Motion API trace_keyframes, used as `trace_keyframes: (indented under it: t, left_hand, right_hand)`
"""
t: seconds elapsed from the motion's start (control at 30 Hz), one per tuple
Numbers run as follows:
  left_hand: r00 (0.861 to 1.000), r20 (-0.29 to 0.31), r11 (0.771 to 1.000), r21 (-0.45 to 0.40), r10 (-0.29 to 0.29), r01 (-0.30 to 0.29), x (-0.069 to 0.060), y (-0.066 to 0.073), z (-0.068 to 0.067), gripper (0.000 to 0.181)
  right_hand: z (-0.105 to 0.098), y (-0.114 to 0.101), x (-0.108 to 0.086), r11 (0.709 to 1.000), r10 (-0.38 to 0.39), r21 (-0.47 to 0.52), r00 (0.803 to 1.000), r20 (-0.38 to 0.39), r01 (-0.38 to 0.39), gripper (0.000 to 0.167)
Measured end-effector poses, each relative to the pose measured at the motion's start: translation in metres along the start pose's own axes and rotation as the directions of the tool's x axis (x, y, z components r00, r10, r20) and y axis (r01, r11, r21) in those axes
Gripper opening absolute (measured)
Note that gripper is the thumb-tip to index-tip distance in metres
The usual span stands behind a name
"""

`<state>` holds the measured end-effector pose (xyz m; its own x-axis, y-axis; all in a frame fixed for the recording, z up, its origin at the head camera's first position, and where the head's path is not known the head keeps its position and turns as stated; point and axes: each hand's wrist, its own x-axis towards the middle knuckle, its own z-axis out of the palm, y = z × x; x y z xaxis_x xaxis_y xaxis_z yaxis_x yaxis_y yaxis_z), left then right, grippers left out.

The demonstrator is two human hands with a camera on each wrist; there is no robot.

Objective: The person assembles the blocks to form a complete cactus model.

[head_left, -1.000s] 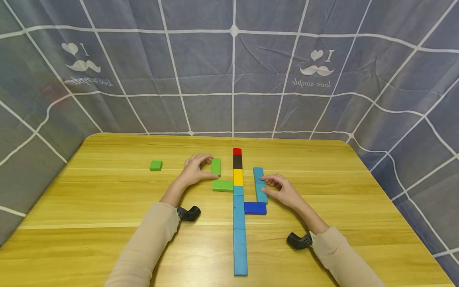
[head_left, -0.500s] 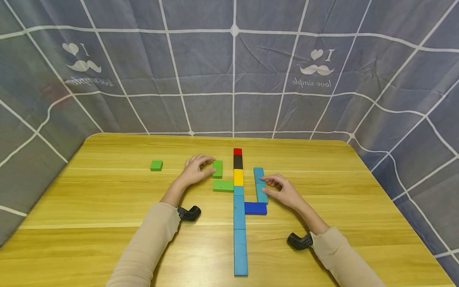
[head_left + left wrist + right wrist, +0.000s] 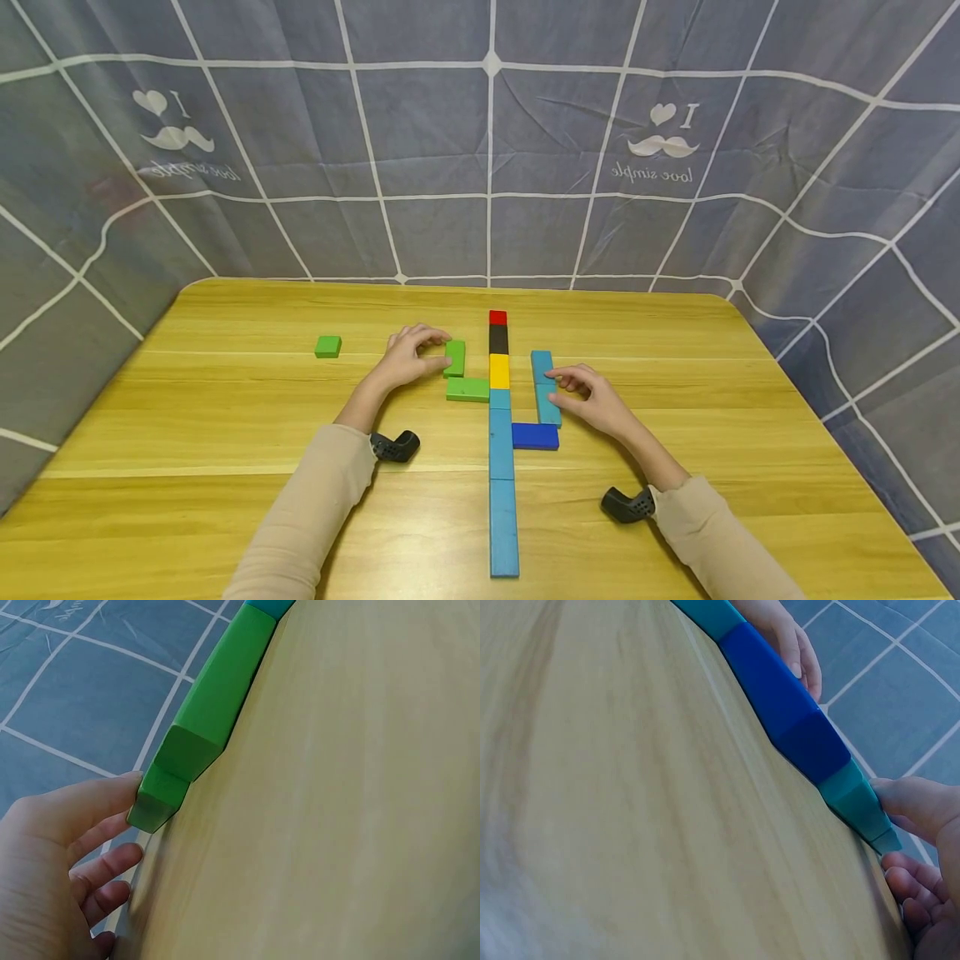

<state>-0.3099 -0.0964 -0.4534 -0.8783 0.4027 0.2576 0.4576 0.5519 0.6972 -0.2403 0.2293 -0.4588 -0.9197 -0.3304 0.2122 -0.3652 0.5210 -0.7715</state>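
My left hand point(image 3: 411, 357) touches the left side of a green block point(image 3: 455, 357) with its thumb, index fingertip near the far-left corner. This block meets the far edge of a second green block point(image 3: 468, 389), which lies crosswise against the central column. In the left wrist view the thumb point(image 3: 112, 793) rests on the block and the other fingers hang loosely beside it. My right hand point(image 3: 592, 398) rests thumb and index fingertips on the right side of two light-blue blocks point(image 3: 548, 404) set end to end. They adjoin a dark blue block point(image 3: 536, 436).
A central column runs toward me: a red block point(image 3: 498, 317), black block point(image 3: 498, 339), yellow block point(image 3: 499, 372), then several light-blue blocks point(image 3: 503, 527). A small green square block point(image 3: 327, 347) lies alone at the left. A grey checked curtain point(image 3: 420, 150) surrounds the wooden table point(image 3: 187, 467).
The upright green block has slid toward me and slightly right, against the crosswise green block. My left thumb has shifted from its near end to its left side. My right hand has stayed put.
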Motion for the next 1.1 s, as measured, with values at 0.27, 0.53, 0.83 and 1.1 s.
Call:
trace_keyframes:
  t: [0.27,0.53,0.83,1.1]
  left_hand:
    - [1.000,0.002,1.000,0.007,0.001,-0.001,0.000,0.000,0.000,0.037]
    - [1.000,0.002,1.000,0.002,0.000,0.000,0.000,0.001,-0.001,0.037]
    - [1.000,0.009,1.000,0.006,-0.004,0.004,0.000,0.002,-0.001,0.037]
    - [0.999,-0.015,0.995,-0.094,-0.032,0.030,-0.001,0.003,-0.006,0.040]
  right_hand:
    - [-0.001,0.002,0.001,1.000,-0.020,0.003,1.000,0.000,0.020,0.032]
    - [-0.002,0.000,0.001,1.000,-0.013,-0.001,1.000,0.004,0.013,0.032]
    - [-0.003,-0.012,0.000,1.000,0.000,-0.006,1.000,0.009,0.000,0.033]
    - [-0.003,-0.011,0.000,1.000,-0.009,-0.001,1.000,0.013,0.009,0.033]
